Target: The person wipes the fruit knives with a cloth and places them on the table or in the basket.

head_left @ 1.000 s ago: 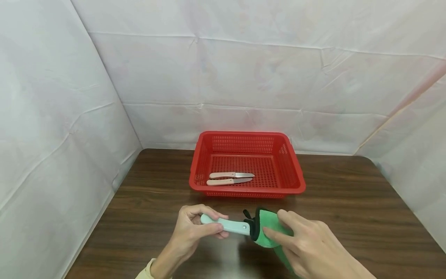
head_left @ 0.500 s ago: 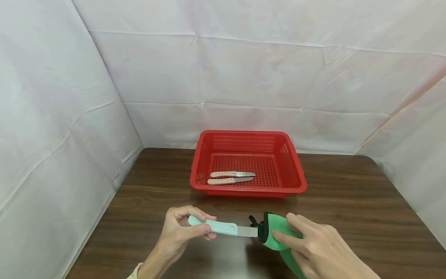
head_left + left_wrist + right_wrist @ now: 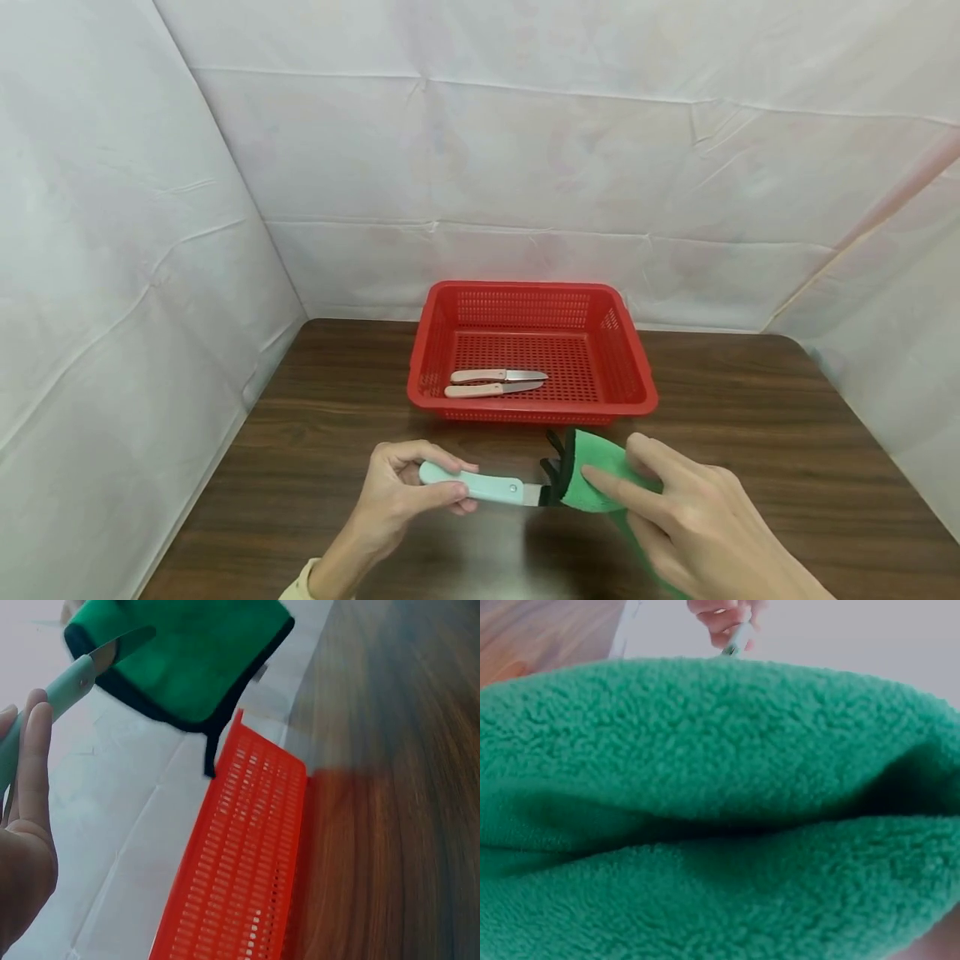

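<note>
My left hand (image 3: 401,492) pinches the mint-green handle of a paring knife (image 3: 483,487) between thumb and fingers, blade pointing right. Only a short bit of blade shows in the head view; a green cloth (image 3: 600,467) with black edging covers the rest. My right hand (image 3: 686,512) pinches that folded cloth, thumb and index finger on it. In the left wrist view the knife (image 3: 71,684) has its blade against the cloth (image 3: 180,660), whose black loop hangs down. Cloth (image 3: 720,735) fills most of the right wrist view and hides the right fingers.
Beyond the hands stands a red plastic basket (image 3: 532,408) with perforated sides. Two knives with pale pink handles, a rear knife (image 3: 480,376) and a front knife (image 3: 476,390), lie inside it. The brown wooden table (image 3: 337,400) is bordered by white sheeting (image 3: 525,167).
The knife first slid left, baring more blade from the cloth. Since then the left hand has moved back right, and the cloth covers more of the blade again; its edge has lifted slightly.
</note>
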`<state>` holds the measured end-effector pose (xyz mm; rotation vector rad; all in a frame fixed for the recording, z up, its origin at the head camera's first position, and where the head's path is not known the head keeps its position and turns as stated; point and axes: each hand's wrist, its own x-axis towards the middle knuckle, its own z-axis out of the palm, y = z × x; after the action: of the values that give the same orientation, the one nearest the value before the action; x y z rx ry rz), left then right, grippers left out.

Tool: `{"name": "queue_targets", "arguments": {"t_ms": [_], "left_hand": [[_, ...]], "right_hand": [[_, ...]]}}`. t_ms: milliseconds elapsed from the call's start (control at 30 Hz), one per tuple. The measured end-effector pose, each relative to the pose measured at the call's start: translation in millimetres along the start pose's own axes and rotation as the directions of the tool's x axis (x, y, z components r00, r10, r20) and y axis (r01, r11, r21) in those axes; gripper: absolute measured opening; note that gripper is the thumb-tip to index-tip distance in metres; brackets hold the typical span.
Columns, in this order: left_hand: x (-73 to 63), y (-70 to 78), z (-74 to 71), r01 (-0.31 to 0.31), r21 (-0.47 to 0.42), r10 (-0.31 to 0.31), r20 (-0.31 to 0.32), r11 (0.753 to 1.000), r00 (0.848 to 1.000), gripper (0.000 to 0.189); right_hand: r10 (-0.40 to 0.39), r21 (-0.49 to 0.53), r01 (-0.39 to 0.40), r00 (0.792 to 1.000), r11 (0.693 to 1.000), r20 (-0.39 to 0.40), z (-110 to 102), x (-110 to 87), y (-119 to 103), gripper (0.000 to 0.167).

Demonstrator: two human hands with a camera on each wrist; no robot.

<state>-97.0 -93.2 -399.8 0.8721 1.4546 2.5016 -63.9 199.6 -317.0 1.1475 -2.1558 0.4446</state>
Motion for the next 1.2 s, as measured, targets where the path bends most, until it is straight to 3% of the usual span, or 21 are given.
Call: {"name": "queue_targets", "arguments": {"t_ms": [100,300,533,767,967,1100,1200], "left_hand": [[3.9,-3.3,5.3,0.011,-0.001,-0.011,-0.005,1.000,1.000,0.021],[10.4,-6.5,11.0,0.030,-0.013,-0.030,-0.020,0.999,0.999,0.022],[8.7,-6.6,6.7,0.015,-0.059,-0.015,-0.002,0.998,1.000,0.023],[1.1,-2.5,-3.8,0.024,-0.034,-0.025,-0.024,0.999,0.999,0.024],[-1.6,0.9,-16.1,0.023,0.003,-0.023,-0.032,1.000,0.999,0.026],[3.7,1.9,-23.5,0.033,0.043,-0.030,-0.053,0.999,0.998,0.025],[10.9,2.7,-28.5,0.085,0.074,-0.077,-0.108,0.994,0.991,0.022]], "right_hand": [[-0.030,0.007,0.030,1.000,1.000,-0.006,4,4.9,-2,0.045],[-0.037,0.024,0.034,0.993,0.999,0.115,11,1.5,-6,0.048],[-0.041,0.053,0.033,0.987,0.998,0.156,13,-9.5,0,0.048],[0.012,0.070,-0.033,0.962,0.997,0.274,7,-18.9,5,0.054],[-0.037,0.046,0.030,0.985,0.999,0.166,7,-25.7,15,0.050],[-0.008,0.015,0.006,0.989,1.000,0.144,3,-31.7,23,0.052],[0.012,-0.002,-0.012,0.992,1.000,0.127,0,-35.4,31,0.052]]}}
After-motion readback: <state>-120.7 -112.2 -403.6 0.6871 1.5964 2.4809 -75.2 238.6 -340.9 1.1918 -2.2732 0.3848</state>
